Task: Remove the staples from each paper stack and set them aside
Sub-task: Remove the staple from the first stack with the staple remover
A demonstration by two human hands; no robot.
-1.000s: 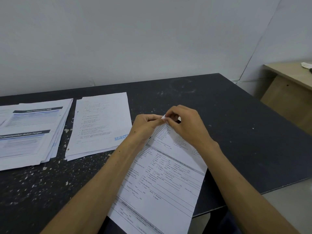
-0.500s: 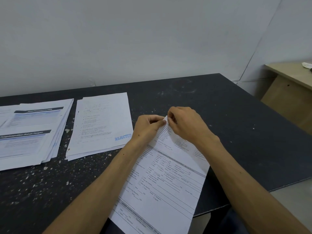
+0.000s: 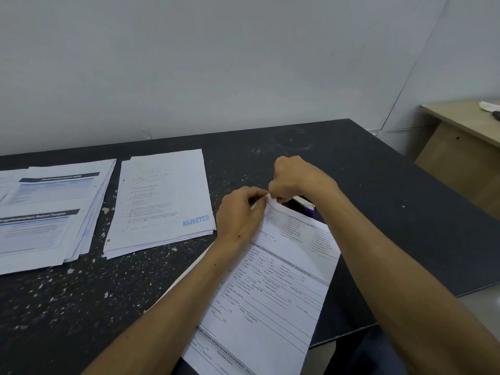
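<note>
A printed form stack (image 3: 273, 293) lies slanted on the black table (image 3: 378, 212), its near end over the table's front edge. My left hand (image 3: 239, 212) holds the stack's far corner down, thumb and fingers pinching the paper. My right hand (image 3: 295, 178) is raised just above that corner with its fingers curled, pinching the lifted tip of the top sheet. The staple itself is hidden between my fingertips.
A small dark tool with a silver strip (image 3: 303, 203) lies under my right wrist. A stack stamped REJECTED (image 3: 162, 201) and a wider pile of printed sheets (image 3: 48, 212) lie to the left. A wooden desk (image 3: 465, 147) stands at right.
My right hand has risen and pulled the corner of the top sheet up, uncovering the dark tool beneath the wrist. My left hand stays on the corner.
</note>
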